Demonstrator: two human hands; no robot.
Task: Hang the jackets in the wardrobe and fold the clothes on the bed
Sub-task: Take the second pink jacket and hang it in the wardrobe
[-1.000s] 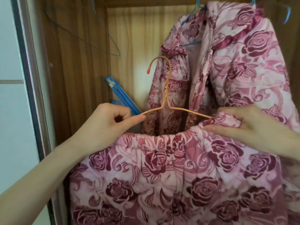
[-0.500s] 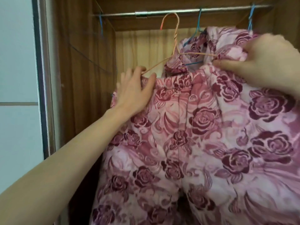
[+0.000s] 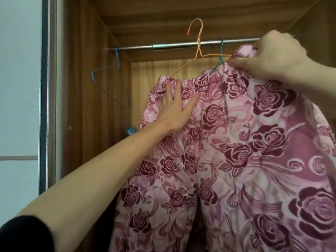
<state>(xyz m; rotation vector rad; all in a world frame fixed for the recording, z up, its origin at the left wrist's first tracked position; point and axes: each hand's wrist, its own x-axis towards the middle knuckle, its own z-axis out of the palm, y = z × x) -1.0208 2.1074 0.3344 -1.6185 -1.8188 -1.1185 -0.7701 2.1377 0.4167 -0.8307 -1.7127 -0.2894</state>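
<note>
Within the last second the rose-print garment (image 3: 245, 151) had been lifted from chest height to the wardrobe rail (image 3: 181, 46), and the orange hanger (image 3: 198, 42) had its hook above the rail, seemingly not yet seated. The right hand (image 3: 272, 57) pinched waistband and hanger; the left hand (image 3: 174, 108) lay flat, fingers spread, on the cloth. An empty blue hanger (image 3: 109, 84) hung beside the brown wooden wall (image 3: 81, 106).
</note>
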